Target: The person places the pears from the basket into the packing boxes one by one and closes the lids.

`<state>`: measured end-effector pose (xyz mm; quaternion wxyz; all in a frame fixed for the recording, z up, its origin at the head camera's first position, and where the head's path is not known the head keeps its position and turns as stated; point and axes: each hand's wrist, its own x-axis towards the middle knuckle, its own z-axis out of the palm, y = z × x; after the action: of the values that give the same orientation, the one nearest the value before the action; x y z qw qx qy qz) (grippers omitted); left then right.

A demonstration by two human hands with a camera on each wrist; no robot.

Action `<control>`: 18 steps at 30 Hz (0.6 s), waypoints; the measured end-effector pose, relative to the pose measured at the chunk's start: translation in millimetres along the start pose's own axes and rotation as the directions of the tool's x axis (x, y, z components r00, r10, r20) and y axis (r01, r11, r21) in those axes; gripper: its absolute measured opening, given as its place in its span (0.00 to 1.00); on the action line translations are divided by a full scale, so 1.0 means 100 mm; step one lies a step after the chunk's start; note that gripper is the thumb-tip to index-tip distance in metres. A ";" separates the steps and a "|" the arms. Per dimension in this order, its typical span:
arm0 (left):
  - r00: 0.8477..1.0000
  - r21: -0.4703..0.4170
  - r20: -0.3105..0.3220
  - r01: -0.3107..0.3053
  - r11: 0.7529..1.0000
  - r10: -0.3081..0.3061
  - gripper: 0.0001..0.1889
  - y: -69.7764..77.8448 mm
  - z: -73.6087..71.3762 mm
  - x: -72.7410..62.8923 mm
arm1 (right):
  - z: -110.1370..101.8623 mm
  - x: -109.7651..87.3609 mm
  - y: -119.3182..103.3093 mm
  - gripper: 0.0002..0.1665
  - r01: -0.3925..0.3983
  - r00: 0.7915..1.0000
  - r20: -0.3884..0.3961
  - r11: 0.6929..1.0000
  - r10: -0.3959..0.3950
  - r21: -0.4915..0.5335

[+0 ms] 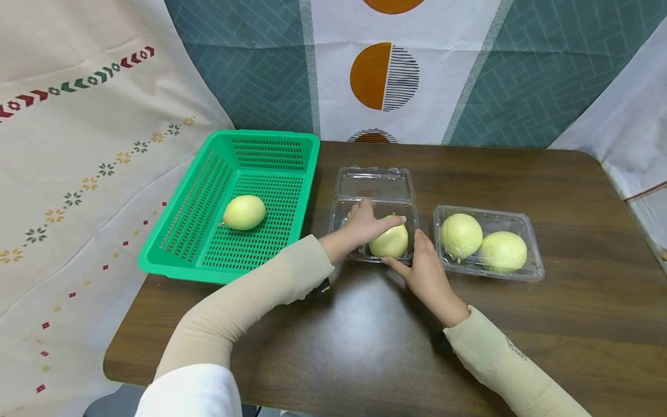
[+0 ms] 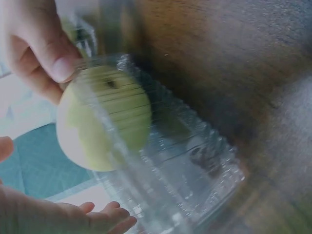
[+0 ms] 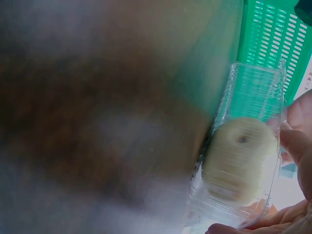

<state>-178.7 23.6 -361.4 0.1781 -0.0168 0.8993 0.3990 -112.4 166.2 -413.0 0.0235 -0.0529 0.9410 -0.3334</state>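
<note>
A yellow-green pear (image 1: 389,241) sits in the right part of a clear plastic box (image 1: 333,231), whose lid (image 1: 374,184) is folded back behind it. My left hand (image 1: 359,227) reaches over the box from the left. Its thumb extends above the pear, and its other fingers are spread over the left part of the box. In the left wrist view, the left fingers (image 2: 114,218) lie loosely extended by the wall. My right hand (image 1: 428,277) touches the box's near right corner, thumb along the front and straight fingers along the right side.
To the right, a second clear box (image 1: 532,255) contains two pears (image 1: 461,236). On the left is a green slotted basket (image 1: 276,255) with one pear (image 1: 244,212) inside. All stand on a brown wooden table (image 1: 578,301) before a patterned cloth.
</note>
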 end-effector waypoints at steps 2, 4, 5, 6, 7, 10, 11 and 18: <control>1.000 0.007 0.004 -0.015 1.000 0.014 0.45 0.03 -0.03 -0.03 | 0.00 0.00 0.00 0.55 -0.002 1.000 0.004 1.000 0.002 0.008; 0.999 0.021 0.003 -0.042 0.999 0.042 0.44 0.06 -0.07 -0.05 | 0.00 0.00 0.01 0.55 0.006 1.000 -0.002 1.000 -0.006 0.013; 0.999 0.026 0.003 -0.055 0.998 0.055 0.44 0.07 -0.08 -0.07 | 0.01 0.00 0.01 0.55 0.011 1.000 -0.005 1.000 -0.011 0.016; 0.998 0.032 -0.001 -0.070 0.997 0.070 0.43 0.09 -0.10 -0.09 | 0.01 0.01 0.02 0.55 0.013 1.000 -0.008 1.000 -0.013 0.020; 0.996 0.039 -0.008 -0.084 0.996 0.084 0.43 0.11 -0.12 -0.11 | 0.01 0.01 0.02 0.55 0.016 1.000 -0.010 1.000 -0.015 0.024; 0.992 0.051 -0.022 -0.126 0.991 0.128 0.42 0.15 -0.17 -0.16 | 0.02 0.02 0.02 0.55 0.012 1.000 -0.007 0.999 -0.012 0.043; 0.989 0.064 -0.023 -0.146 0.987 0.147 0.42 0.17 -0.18 -0.17 | 0.02 0.03 0.02 0.55 0.007 1.000 -0.002 0.999 -0.007 0.050; 0.948 0.177 -0.036 -0.307 0.935 0.317 0.41 0.32 -0.29 -0.28 | 0.01 0.04 0.06 0.56 -0.003 1.000 0.016 0.997 0.002 0.072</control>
<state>-166.4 21.3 -311.4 0.0844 0.1286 0.9264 0.3436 -116.3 169.8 -417.5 0.0332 -0.0535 0.9283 -0.3665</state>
